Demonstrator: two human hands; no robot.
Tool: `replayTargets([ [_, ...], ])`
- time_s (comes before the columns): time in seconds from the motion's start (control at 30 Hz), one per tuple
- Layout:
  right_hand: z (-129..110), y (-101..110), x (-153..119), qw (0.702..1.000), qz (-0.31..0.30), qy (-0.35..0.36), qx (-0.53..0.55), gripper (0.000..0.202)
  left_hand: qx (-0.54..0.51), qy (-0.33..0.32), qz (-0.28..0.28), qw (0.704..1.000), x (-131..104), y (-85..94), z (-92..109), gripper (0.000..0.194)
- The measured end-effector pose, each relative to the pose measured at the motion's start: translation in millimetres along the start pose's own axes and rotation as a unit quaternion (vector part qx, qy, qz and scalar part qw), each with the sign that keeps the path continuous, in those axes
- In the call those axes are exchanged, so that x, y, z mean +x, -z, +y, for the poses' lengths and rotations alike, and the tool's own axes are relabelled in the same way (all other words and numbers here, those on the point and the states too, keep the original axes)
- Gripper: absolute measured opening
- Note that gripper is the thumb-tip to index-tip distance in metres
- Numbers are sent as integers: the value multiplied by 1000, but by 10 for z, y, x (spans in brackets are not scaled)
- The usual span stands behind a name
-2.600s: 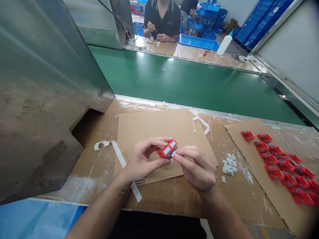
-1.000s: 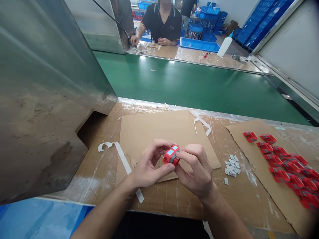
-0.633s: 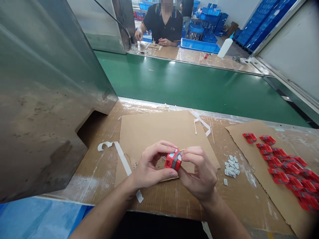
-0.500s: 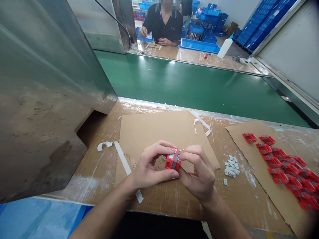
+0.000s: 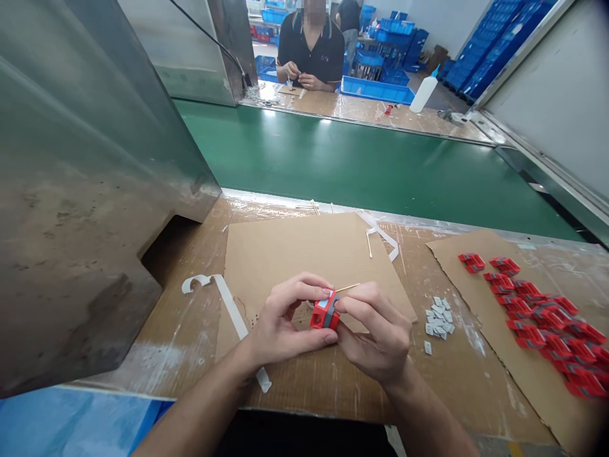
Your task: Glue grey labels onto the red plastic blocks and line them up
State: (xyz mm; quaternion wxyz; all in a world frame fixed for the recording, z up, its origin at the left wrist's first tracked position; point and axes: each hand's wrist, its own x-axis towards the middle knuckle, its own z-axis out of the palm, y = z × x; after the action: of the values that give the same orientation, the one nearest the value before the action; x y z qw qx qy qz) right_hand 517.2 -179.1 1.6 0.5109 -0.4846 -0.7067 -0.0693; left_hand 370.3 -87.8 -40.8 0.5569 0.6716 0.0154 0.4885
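My left hand (image 5: 285, 317) holds a small red plastic block (image 5: 324, 311) between thumb and fingers, above a cardboard sheet (image 5: 295, 247). A grey band wraps the block, and a pale blue patch shows on its upper face. From the other side, my right hand (image 5: 375, 330) grips the same block, its index fingertip pressed on the grey band and its thumb low, partly hidden. Beside the right fingers a thin cotton swab stick (image 5: 349, 287) shows; whether those fingers hold it I cannot tell.
Several small grey tiles (image 5: 438, 318) lie right of the cardboard. Rows of red blocks (image 5: 542, 311) stand on another cardboard sheet (image 5: 457, 266). White tape (image 5: 231, 304) lies at left. A metal housing (image 5: 95, 190) flanks my left; beyond the green belt (image 5: 333, 152) sits a co-worker (image 5: 311, 51).
My right fingers have shifted slightly on the block, and more of the swab stick shows. The co-worker's raised hand has come down beside their other hand. The view has shifted a little.
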Motion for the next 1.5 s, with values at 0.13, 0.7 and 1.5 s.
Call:
replayTargets([
  [0.13, -7, -15, -6, 1000, -2, 5, -14, 26, -12, 7, -2, 1000, -6, -5, -3, 47],
  [0.7, -26, 25, 21, 998, -13, -30, 52, 24, -17, 52, 19, 998, 15, 5, 27, 35],
  [1.5, 6, 0, 2, 998, -22, -40, 34, 19, 24, 51, 21, 998, 39, 31, 59, 34],
])
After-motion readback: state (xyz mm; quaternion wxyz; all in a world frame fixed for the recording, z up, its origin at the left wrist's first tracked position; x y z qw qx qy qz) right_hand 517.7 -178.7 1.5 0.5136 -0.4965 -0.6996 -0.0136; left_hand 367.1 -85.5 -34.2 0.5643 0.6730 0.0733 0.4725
